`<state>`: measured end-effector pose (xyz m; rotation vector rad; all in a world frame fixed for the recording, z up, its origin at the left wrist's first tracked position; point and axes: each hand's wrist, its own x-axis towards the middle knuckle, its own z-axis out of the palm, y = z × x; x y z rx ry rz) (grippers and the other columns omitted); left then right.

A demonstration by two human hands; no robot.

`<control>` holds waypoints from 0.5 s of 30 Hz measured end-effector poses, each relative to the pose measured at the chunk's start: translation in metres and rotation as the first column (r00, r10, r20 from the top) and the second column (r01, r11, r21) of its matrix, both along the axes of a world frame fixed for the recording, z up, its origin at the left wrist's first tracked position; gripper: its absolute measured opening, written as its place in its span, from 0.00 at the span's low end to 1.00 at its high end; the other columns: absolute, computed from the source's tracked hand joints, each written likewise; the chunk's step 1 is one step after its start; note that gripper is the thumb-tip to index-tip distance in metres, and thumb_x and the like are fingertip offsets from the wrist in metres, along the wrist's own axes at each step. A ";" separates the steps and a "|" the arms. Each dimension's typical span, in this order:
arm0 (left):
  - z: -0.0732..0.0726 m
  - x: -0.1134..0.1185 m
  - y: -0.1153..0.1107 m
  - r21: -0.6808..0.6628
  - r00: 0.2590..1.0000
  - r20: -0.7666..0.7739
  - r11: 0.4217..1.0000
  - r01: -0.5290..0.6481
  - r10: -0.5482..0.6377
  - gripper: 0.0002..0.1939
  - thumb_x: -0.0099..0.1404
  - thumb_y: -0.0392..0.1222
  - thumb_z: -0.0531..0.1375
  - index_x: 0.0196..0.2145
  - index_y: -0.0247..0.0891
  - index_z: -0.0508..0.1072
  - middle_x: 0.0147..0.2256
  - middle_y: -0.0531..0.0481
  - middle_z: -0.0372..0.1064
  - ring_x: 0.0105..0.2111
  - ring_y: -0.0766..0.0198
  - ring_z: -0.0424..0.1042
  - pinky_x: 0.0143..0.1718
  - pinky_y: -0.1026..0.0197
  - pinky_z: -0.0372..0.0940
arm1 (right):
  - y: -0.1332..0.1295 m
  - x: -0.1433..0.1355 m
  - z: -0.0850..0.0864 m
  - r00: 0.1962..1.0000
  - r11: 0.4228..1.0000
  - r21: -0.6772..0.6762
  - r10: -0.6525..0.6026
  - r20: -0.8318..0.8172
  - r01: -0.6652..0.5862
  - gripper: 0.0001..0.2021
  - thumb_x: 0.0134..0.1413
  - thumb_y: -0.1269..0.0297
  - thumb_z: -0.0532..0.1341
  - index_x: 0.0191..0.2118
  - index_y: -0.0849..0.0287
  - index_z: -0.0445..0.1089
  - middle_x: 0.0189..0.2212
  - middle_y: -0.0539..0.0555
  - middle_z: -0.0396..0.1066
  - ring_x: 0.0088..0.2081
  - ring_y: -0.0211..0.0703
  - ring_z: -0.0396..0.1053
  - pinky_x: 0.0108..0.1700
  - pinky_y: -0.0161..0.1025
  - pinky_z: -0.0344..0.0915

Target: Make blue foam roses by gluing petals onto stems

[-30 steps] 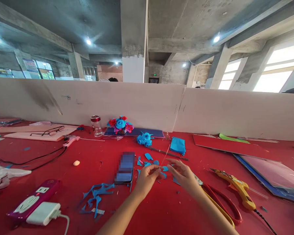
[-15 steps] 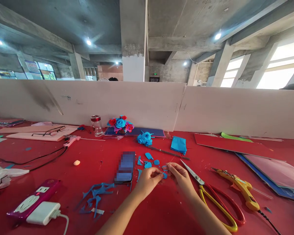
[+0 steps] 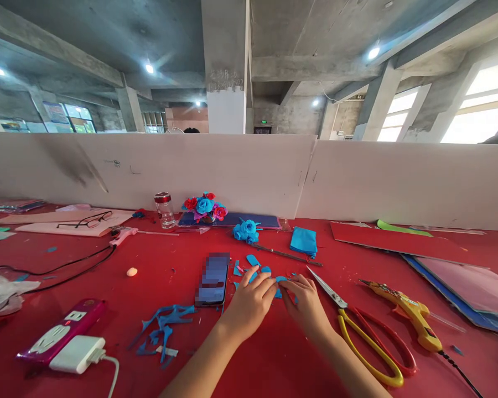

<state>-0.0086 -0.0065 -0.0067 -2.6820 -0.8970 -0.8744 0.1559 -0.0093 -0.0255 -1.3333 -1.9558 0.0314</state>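
Both hands are close together over small blue paper pieces (image 3: 253, 260) on the red table. My left hand (image 3: 252, 298) has its palm down and its fingers bent together; what its fingertips hold, if anything, is hidden. Opposite it, my right hand (image 3: 306, 301) pinches near a blue piece (image 3: 280, 279), its fingertips almost meeting the left ones. Whatever lies between the fingertips is too small to make out. A phone (image 3: 213, 279) lies left of my left hand. Scissors (image 3: 357, 326) with red and yellow handles lie right of my right hand.
Blue scraps (image 3: 164, 330), a power strip (image 3: 62, 331) and a pink glue gun (image 3: 122, 236) are on the left. A yellow glue gun (image 3: 415, 318) lies right. Behind are blue paper flowers (image 3: 246, 231), a flower arrangement (image 3: 205, 207), a jar (image 3: 164, 210) and folded blue paper (image 3: 303, 241).
My left hand has turned palm down and moved slightly up and right. The fingers of my right hand have lowered toward the blue pieces. The view has shifted slightly.
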 end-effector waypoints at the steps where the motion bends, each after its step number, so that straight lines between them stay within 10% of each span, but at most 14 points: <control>1: 0.000 0.000 0.001 0.006 0.999 -0.034 1.000 0.004 -0.003 0.18 0.62 0.27 0.46 0.47 0.37 0.64 0.42 0.44 0.69 0.46 0.59 0.66 0.54 0.48 0.50 | 0.000 0.000 -0.001 0.999 1.000 0.011 0.013 0.039 -0.014 0.11 0.54 0.69 0.51 0.33 0.56 0.71 0.27 0.55 0.72 0.33 0.46 0.65 0.39 0.43 0.57; 5: -0.002 -0.001 0.004 0.005 0.993 -0.100 0.998 -0.060 0.060 0.15 0.61 0.26 0.46 0.38 0.36 0.68 0.29 0.47 0.70 0.31 0.60 0.70 0.44 0.53 0.61 | -0.001 0.001 0.001 0.989 0.996 0.009 0.083 0.120 -0.085 0.10 0.55 0.70 0.52 0.35 0.54 0.71 0.27 0.53 0.72 0.35 0.44 0.65 0.43 0.44 0.54; 15: -0.012 0.002 0.006 -0.096 0.988 -0.022 0.983 -0.155 0.154 0.12 0.58 0.24 0.49 0.33 0.36 0.67 0.31 0.48 0.67 0.33 0.58 0.68 0.33 0.59 0.63 | -0.001 0.003 0.002 0.979 0.992 0.069 0.095 0.179 -0.109 0.10 0.56 0.70 0.52 0.36 0.54 0.70 0.27 0.52 0.72 0.33 0.42 0.66 0.44 0.43 0.52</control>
